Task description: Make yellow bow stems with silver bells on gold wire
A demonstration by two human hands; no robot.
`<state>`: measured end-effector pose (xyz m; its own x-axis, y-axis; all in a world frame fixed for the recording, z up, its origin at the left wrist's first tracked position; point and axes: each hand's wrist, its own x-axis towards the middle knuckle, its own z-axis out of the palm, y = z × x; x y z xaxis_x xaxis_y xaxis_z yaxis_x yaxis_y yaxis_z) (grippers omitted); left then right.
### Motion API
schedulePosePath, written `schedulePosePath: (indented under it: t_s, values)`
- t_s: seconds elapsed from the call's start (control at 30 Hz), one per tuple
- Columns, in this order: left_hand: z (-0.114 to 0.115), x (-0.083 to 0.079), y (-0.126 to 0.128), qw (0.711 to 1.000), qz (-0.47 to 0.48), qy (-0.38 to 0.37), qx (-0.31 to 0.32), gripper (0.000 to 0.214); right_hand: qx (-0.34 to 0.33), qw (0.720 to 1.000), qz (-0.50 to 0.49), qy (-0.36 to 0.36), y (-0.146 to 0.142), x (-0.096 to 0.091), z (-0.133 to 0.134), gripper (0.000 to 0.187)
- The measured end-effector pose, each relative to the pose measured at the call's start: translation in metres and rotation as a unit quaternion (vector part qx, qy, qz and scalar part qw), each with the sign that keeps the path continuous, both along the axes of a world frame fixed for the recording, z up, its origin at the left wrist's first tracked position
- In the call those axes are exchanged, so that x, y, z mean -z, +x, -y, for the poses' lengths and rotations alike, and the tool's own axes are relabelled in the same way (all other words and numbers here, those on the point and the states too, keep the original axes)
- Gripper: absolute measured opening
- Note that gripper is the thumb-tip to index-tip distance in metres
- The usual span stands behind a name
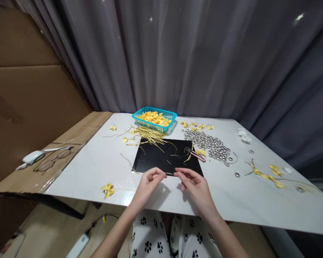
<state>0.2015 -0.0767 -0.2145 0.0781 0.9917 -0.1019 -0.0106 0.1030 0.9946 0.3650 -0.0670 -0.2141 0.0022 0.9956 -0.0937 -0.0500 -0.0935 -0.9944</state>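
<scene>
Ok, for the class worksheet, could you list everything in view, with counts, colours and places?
Table: 1, white, centre
Basket: 1, teal, table's far side
Bows: many, yellow, in basket; others scattered
Strands: many, gold, mostly before basket
Mat: 1, black, mid-table
Cutting tool: 1, pinkish, mat's right edge
Metallic pieces: many, silver, mostly right of mat
Crumpled material: count unclear, white, right rear
Eyeglasses: 1, dark, left
Unidentified object: 1, white, beside eyeglasses
Cardboard: several panels, brown, left
Curtain: count unclear, grey, behind
Trousers: 1, white with black pawprints, below table edge
Left hand, right hand: 2, bare, mat's near edge
</scene>
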Motion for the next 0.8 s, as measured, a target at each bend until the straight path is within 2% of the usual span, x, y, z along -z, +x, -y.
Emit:
schedulePosePath:
  t_s: [0.13,0.27,0.37,0.5,0.63,0.7,0.8]
  values:
    - [-0.001,-0.009,0.005,1.000,0.002,0.001,-0.002,0.042,-0.008,0.999,-0.037,0.018,-0.011,-0.013,0.000,0.036]
    - [-0.016,-0.029,0.005,0.999,-0.002,0.034,-0.015,0.036,-0.018,0.997,-0.056,0.046,-0.016,-0.028,-0.013,0.034]
    - [-0.038,-0.053,0.002,0.998,-0.013,0.058,0.002,0.028,-0.020,0.995,-0.058,0.081,-0.015,-0.046,-0.034,0.033]
    - [-0.072,-0.093,0.002,0.996,-0.031,0.072,0.053,0.017,-0.007,0.989,-0.061,0.135,-0.016,-0.080,-0.071,0.029]
    - [-0.099,-0.124,0.009,0.991,-0.027,0.116,0.059,0.016,-0.008,0.982,-0.076,0.171,-0.021,-0.110,-0.103,0.031]
    - [-0.109,-0.131,0.012,0.990,-0.021,0.130,0.056,0.019,-0.010,0.980,-0.084,0.180,-0.023,-0.118,-0.114,0.032]
    - [-0.122,-0.133,0.013,0.989,-0.002,0.136,0.053,0.023,0.002,0.978,-0.098,0.186,-0.025,-0.123,-0.124,0.032]
